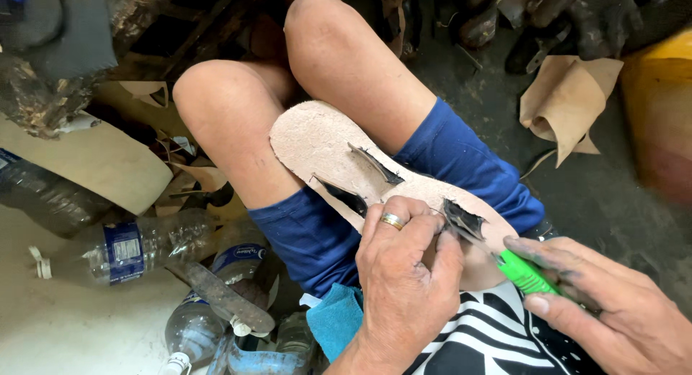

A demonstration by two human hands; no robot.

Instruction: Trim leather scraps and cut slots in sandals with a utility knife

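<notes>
Dark grimy floor point(591, 195), pale surface point(65, 324) lower left, daylight.

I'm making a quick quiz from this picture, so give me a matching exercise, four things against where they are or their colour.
Things:
1. sole
2. knife handle
3. plastic bottle
4. ring

Descriptions:
A. bright green, in the right hand
B. lying on the floor at left
C. gold, on the left hand
D. pale tan, resting across the lap

Pairs: 1-D, 2-A, 3-B, 4-C
</notes>
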